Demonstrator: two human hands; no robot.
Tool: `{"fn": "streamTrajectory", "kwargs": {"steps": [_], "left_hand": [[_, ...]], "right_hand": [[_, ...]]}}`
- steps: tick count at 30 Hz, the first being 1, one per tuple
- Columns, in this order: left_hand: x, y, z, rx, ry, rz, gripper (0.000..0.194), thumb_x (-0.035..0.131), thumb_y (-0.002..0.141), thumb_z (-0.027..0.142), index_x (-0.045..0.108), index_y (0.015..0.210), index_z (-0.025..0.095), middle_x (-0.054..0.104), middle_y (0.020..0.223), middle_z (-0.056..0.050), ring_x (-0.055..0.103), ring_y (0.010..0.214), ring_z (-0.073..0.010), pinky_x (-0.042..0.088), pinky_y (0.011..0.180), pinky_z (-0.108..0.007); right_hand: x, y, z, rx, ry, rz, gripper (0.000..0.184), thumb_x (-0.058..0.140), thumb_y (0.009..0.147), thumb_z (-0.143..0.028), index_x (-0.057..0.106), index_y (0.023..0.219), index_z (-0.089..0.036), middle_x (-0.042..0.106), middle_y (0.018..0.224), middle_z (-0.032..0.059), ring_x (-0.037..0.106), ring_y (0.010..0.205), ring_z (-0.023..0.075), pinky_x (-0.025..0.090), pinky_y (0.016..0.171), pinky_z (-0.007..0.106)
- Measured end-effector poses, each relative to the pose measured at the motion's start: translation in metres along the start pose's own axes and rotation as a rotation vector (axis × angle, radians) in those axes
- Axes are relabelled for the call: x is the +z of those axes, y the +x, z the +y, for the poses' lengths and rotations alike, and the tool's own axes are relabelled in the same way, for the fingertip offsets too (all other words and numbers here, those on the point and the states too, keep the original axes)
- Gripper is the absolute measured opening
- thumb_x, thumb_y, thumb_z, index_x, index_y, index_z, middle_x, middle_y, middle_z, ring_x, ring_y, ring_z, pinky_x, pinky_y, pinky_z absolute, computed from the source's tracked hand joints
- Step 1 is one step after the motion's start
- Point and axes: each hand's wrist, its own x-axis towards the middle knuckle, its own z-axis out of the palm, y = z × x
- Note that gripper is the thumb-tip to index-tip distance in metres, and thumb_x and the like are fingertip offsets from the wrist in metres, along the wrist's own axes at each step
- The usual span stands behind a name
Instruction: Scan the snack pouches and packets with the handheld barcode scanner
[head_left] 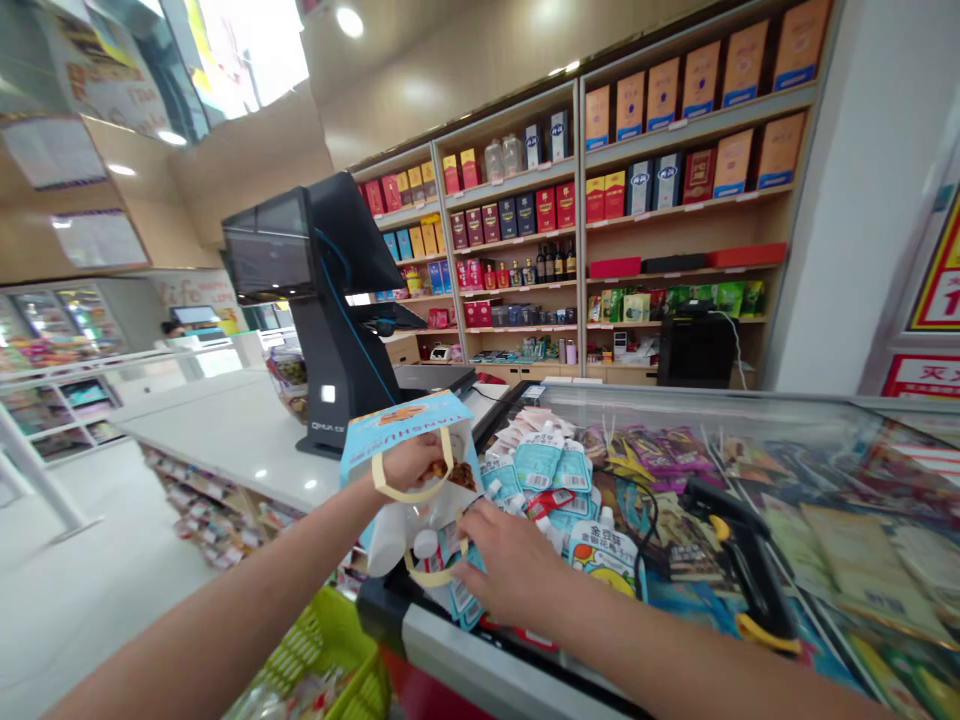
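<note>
A light-blue paper bag (401, 425) with cream handles lies tilted at the counter corner, its mouth facing me. My left hand (411, 462) reaches through one handle into the bag. Its fingers are curled next to a brown packet (461, 475); what they grip is partly hidden. White-capped bottles (388, 535) show in the bag's mouth. My right hand (514, 555) is at the near rim, thumb and fingers closed on the bag's edge by the lower handle. Blue-and-white drink pouches (538, 460) are heaped right beside it, with a larger pouch (600, 560) in front.
A black handheld scanner (742, 560) rests on the glass-topped counter at right. A dark checkout screen (330, 270) stands behind the bag. Below sits a green basket (330, 640) holding packets. Shelves (517, 180) of boxes and bottles line the back wall.
</note>
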Motion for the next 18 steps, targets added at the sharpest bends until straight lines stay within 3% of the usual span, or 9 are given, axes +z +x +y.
{"fn": "streamTrajectory", "kwargs": {"steps": [2, 5, 9, 12, 15, 18], "left_hand": [[0.004, -0.026, -0.003, -0.065, -0.195, -0.028, 0.033, 0.071, 0.069, 0.039, 0.052, 0.066, 0.012, 0.044, 0.050, 0.006, 0.031, 0.038, -0.0002, 0.014, 0.036, -0.014], [0.025, -0.070, -0.010, -0.119, -0.478, -0.092, 0.043, 0.081, 0.052, 0.041, 0.050, 0.068, 0.015, 0.044, 0.054, 0.007, 0.029, 0.040, -0.0004, 0.008, 0.036, -0.014], [0.075, -0.113, -0.015, -0.165, -0.667, -0.206, 0.044, 0.079, 0.055, 0.047, 0.053, 0.072, 0.016, 0.040, 0.053, 0.007, 0.026, 0.040, -0.0005, 0.007, 0.036, -0.014], [0.113, -0.131, -0.017, -0.115, -0.759, -0.242, 0.049, 0.070, 0.063, 0.059, 0.058, 0.084, 0.017, 0.040, 0.051, 0.007, 0.023, 0.039, -0.0017, 0.009, 0.037, -0.014], [0.142, -0.145, -0.021, 0.017, -0.689, -0.155, 0.049, 0.073, 0.062, 0.058, 0.061, 0.084, 0.016, 0.047, 0.054, 0.005, 0.029, 0.044, -0.0031, 0.020, 0.040, -0.015], [0.160, -0.155, -0.025, 0.092, -0.589, -0.106, 0.045, 0.074, 0.062, 0.056, 0.063, 0.080, 0.015, 0.054, 0.061, 0.001, 0.040, 0.051, -0.0068, 0.030, 0.046, -0.017]], "right_hand": [[-0.003, -0.014, 0.002, 0.037, 0.023, 0.205, 0.027, 0.065, 0.078, -0.028, 0.058, 0.103, -0.018, 0.061, 0.104, 0.0091, 0.060, 0.094, 0.0244, 0.050, 0.080, 0.037], [-0.006, -0.038, 0.003, -0.010, 0.015, 0.434, 0.042, 0.068, 0.074, -0.019, 0.054, 0.113, -0.018, 0.058, 0.115, 0.0127, 0.055, 0.107, 0.0272, 0.046, 0.091, 0.041], [-0.008, -0.073, 0.007, -0.109, 0.065, 0.456, 0.027, 0.059, 0.080, -0.012, 0.060, 0.104, -0.022, 0.064, 0.105, 0.0080, 0.059, 0.095, 0.0234, 0.048, 0.084, 0.037], [-0.009, -0.098, 0.014, 0.127, 0.341, 0.458, 0.012, 0.055, 0.084, -0.021, 0.064, 0.092, -0.019, 0.067, 0.088, 0.0067, 0.062, 0.080, 0.0202, 0.049, 0.072, 0.031], [-0.010, -0.120, 0.016, 0.519, 0.826, 0.466, 0.027, 0.059, 0.083, -0.039, 0.066, 0.093, -0.014, 0.067, 0.077, 0.0058, 0.061, 0.067, 0.0181, 0.048, 0.060, 0.027], [-0.011, -0.135, 0.012, 0.644, 1.169, 0.501, 0.041, 0.070, 0.073, -0.048, 0.066, 0.094, -0.013, 0.068, 0.074, 0.0045, 0.060, 0.064, 0.0172, 0.048, 0.059, 0.026]]}}
